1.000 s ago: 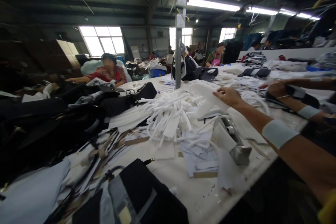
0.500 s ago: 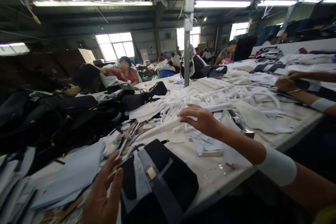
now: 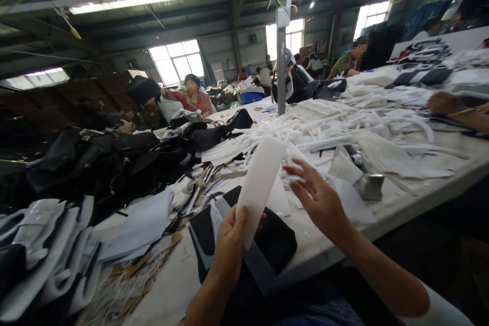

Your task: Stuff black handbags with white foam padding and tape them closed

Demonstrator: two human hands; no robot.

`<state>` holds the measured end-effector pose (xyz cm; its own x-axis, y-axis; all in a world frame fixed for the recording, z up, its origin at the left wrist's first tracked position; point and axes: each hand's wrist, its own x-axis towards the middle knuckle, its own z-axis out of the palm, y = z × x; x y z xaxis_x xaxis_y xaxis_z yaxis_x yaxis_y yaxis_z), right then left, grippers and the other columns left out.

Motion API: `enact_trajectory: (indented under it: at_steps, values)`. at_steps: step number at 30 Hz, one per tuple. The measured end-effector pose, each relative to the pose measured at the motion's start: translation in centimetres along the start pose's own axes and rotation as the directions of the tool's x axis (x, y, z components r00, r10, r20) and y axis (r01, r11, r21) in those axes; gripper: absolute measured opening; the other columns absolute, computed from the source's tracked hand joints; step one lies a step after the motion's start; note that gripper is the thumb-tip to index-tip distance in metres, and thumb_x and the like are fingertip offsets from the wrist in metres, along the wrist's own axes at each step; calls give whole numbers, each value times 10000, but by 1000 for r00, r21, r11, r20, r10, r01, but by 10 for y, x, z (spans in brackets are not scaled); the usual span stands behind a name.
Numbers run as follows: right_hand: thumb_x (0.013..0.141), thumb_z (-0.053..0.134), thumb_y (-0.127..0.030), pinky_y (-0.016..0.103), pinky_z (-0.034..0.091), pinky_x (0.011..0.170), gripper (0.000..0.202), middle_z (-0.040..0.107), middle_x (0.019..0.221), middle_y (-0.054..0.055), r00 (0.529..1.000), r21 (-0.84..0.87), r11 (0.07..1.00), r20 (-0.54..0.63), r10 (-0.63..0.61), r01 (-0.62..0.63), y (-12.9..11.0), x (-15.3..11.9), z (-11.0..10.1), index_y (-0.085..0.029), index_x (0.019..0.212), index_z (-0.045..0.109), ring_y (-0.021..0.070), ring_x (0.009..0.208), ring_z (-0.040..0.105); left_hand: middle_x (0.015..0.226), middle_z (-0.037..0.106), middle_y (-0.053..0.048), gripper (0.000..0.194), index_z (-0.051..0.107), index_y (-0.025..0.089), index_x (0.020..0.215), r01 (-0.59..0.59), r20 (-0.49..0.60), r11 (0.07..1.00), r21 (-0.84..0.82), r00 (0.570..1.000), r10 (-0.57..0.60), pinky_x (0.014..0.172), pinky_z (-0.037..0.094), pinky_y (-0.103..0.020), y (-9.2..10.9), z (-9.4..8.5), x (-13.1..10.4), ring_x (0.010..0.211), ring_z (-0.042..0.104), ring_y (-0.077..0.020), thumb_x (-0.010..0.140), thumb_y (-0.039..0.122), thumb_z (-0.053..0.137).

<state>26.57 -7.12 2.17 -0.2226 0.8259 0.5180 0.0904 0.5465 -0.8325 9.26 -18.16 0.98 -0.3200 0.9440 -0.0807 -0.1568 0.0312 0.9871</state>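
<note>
A flat white strip of padding (image 3: 262, 178) is in my left hand (image 3: 228, 244), thumb across its lower part and fingers behind it. The strip tilts up and slightly to the right. Just right of it, my right hand (image 3: 319, 198) has its fingers apart and holds nothing. Below the strip lies a black bag piece (image 3: 277, 242) with a grey band (image 3: 260, 267), at the table's near edge. My left hand and the strip hide part of it.
White strips and tubes (image 3: 305, 127) heap over the table's middle. A metal tape dispenser (image 3: 369, 183) stands on the right. Black bags (image 3: 103, 163) pile up on the left, near light blue sheets (image 3: 141, 224). A co-worker's hand (image 3: 446, 103) is at far right; a post (image 3: 281, 61) rises behind.
The white strip is now raised in my left hand, which was empty and lower left. My right hand has moved right and nearer, off the white heap. The view has shifted.
</note>
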Motion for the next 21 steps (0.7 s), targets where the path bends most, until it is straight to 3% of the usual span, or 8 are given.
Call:
enact_trajectory:
  at_steps: [3, 6, 8, 10, 11, 13, 18, 21]
  values:
    - [939, 542, -514, 365, 591, 839, 423, 738, 1106, 83, 951, 211, 947, 247, 188, -242, 10, -22, 8, -205, 1217, 625, 250, 982, 702, 973, 741, -89, 503, 645, 156, 1208, -21, 155, 988, 154, 988, -3, 770, 526, -298, -11, 10, -1, 872, 683, -217, 942, 564, 518]
    - [936, 539, -516, 333, 580, 801, 367, 752, 1033, 62, 958, 131, 953, 125, 258, -273, 25, -30, -2, -205, 1084, 667, 247, 943, 700, 1084, 735, -83, 432, 684, 191, 1190, -224, 377, 880, 418, 924, 56, 875, 528, -343, -5, 1, 15, 992, 677, -245, 975, 504, 477]
    - [946, 515, -500, 318, 571, 764, 349, 757, 1001, 49, 958, -27, 957, 9, 288, -287, 41, -30, -15, -219, 1091, 661, 248, 934, 701, 1190, 709, -78, 357, 680, 222, 1207, -390, 460, 692, 608, 883, 93, 999, 487, -380, 7, -13, 38, 1115, 646, -252, 981, 427, 494]
    - [943, 505, -487, 321, 567, 717, 358, 766, 970, 43, 945, -176, 929, -50, 322, -326, 58, -31, -26, -234, 1155, 646, 257, 905, 714, 1316, 647, -92, 341, 634, 233, 1269, -522, 534, 382, 763, 841, 83, 1073, 437, -417, 20, -26, 69, 1226, 590, -258, 965, 356, 538]
    - [939, 507, -480, 331, 568, 705, 380, 772, 962, 46, 940, -221, 914, -53, 338, -341, 67, -32, -29, -239, 1205, 631, 264, 889, 722, 1381, 601, -100, 363, 605, 237, 1303, -582, 594, 230, 780, 804, 17, 1098, 411, -434, 26, -31, 85, 1281, 549, -263, 957, 333, 558]
    - [928, 521, -472, 359, 574, 721, 426, 778, 978, 59, 932, -274, 894, -19, 363, -354, 82, -35, -30, -241, 1273, 614, 277, 884, 733, 1404, 584, -92, 445, 603, 256, 1300, -665, 675, 116, 738, 725, -136, 1124, 373, -456, 34, -34, 117, 1312, 521, -280, 869, 309, 697]
    - [903, 544, -518, 386, 575, 742, 415, 782, 1000, 61, 892, -328, 859, 90, 443, -393, 107, -39, -24, -236, 1157, 711, 272, 819, 740, 1173, 697, -78, 668, 623, 239, 1240, -827, 711, 4, 563, 481, -513, 996, 443, -407, 38, -17, 165, 1091, 639, -293, 642, 350, 902]
    - [909, 538, -523, 373, 569, 755, 406, 777, 1032, 46, 874, -301, 854, 114, 473, -423, 117, -38, -22, -257, 1164, 708, 263, 857, 737, 1101, 686, -76, 662, 617, 219, 1215, -877, 683, -17, 481, 387, -620, 925, 469, -370, 30, -4, 177, 1026, 643, -281, 648, 429, 887]
